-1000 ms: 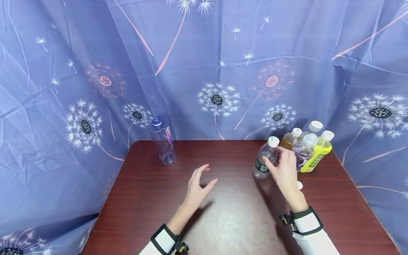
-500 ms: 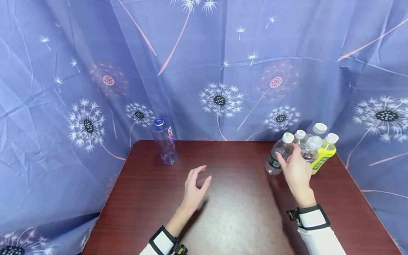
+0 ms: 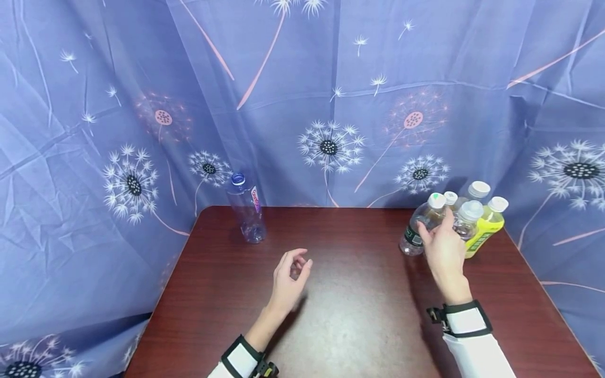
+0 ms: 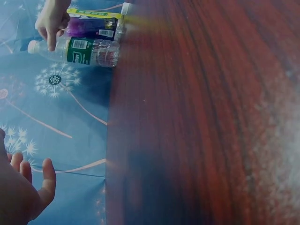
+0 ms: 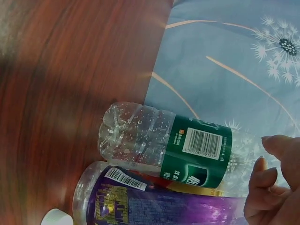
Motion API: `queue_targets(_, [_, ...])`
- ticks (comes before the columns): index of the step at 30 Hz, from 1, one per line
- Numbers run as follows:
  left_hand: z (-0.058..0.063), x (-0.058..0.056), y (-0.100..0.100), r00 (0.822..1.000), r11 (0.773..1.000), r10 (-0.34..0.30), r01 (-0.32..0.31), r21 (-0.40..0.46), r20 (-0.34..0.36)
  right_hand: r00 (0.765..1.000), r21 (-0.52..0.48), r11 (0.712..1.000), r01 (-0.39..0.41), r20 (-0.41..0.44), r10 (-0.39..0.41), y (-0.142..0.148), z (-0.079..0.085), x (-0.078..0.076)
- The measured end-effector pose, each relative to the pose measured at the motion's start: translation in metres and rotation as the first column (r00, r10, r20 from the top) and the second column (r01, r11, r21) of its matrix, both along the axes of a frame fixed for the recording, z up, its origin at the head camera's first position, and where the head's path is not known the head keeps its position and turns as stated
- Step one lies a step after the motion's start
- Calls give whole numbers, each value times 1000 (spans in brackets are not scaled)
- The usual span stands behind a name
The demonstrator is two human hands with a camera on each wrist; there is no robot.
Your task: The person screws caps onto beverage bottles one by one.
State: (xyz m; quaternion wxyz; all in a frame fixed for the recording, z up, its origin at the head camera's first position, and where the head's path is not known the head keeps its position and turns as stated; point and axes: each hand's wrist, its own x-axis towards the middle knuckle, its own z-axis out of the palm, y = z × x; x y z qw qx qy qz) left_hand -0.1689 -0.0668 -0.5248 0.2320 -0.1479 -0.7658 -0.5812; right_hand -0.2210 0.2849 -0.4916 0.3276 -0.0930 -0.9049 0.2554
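Observation:
In the head view my right hand [image 3: 445, 255] grips a clear plastic water bottle [image 3: 413, 235] around its upper part, thumb on the near side. The bottle stands upright, with a green label [image 5: 197, 150] and a white cap marked green. Right beside it is a clear bottle with a purple label [image 5: 159, 204]. A yellow-labelled bottle [image 3: 484, 231] and further white-capped bottles [image 3: 479, 189] complete the cluster at the back right. My left hand [image 3: 287, 283] hovers over the middle of the table, fingers loosely curved, holding nothing.
An uncapped blue-tinted bottle [image 3: 248, 215] stands at the table's back left. A loose white cap [image 5: 56, 217] lies on the wooden table [image 3: 350, 336] near the purple-labelled bottle. A blue dandelion curtain [image 3: 283, 131] hangs along the back and sides.
My right hand has moved the water bottle rightward, up against the other bottles. My left hand has shifted only slightly, its fingers a little more curved. The head view has turned slightly.

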Motion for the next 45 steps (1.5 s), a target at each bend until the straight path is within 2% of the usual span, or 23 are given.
queue_targets(3, [4, 4, 0, 1000, 1000, -19, 19, 21, 23, 998, -57, 998, -5, -57, 2, -5, 5, 11])
queue_targets(7, [-16, -6, -4, 994, 995, -91, 88, 45, 65, 987, -58, 996, -61, -153, 51, -18, 19, 28])
queue_targets(10, [-30, -13, -7, 986, 987, -150, 145, 64, 70, 968, 14, 987, -161, -193, 160, -31, 30, 37])
queue_targets(13, [-30, -13, -6, 985, 985, -164, 160, 66, 59, 941, 76, 961, -266, -195, 276, -45, 35, 44])
queue_targets(15, [-30, -12, -5, 985, 985, -165, 162, 54, 58, 919, 112, 936, -334, -181, 349, -55, 34, 48])
queue_targets(19, [-29, -9, -4, 982, 984, -175, 173, 37, 77, 878, 164, 876, -454, -86, 471, -75, 26, 55])
queue_targets(25, [-28, -5, -3, 983, 986, -166, 168, -12, 76, 788, 168, 772, -612, 47, 614, -95, 6, 66])
queue_targets(27, [-28, -5, -3, 986, 987, -158, 159, -21, 60, 775, 173, 758, -630, 73, 628, -97, 1, 67])
queue_targets(29, [-29, -6, -3, 987, 988, -153, 154, -21, 41, 775, 175, 756, -631, 85, 627, -98, -1, 68])
queue_targets(32, [-29, -9, -5, 992, 991, -124, 124, -46, 11, 779, 162, 764, -625, 75, 622, -97, -1, 68])
queue_targets(35, [-24, -15, -12, 997, 991, -76, 72, -109, -33, 780, 143, 769, -624, 44, 625, -94, -1, 68])
queue_targets(38, [-11, -25, -29, 992, 982, -21, -2, -190, -122, 782, 133, 774, -620, 13, 624, -92, 0, 68])
queue_targets(40, [1, -37, -45, 980, 974, 32, -76, -216, -199, 786, 131, 779, -613, -4, 619, -90, 1, 68])
queue_targets(42, [14, -52, -66, 962, 970, 102, -152, -187, -255, 788, 123, 784, -608, -24, 615, -87, 2, 69])
queue_targets(45, [27, -76, -97, 936, 967, 225, -248, -52, -272, 782, 108, 784, -611, -72, 619, -84, 4, 69])
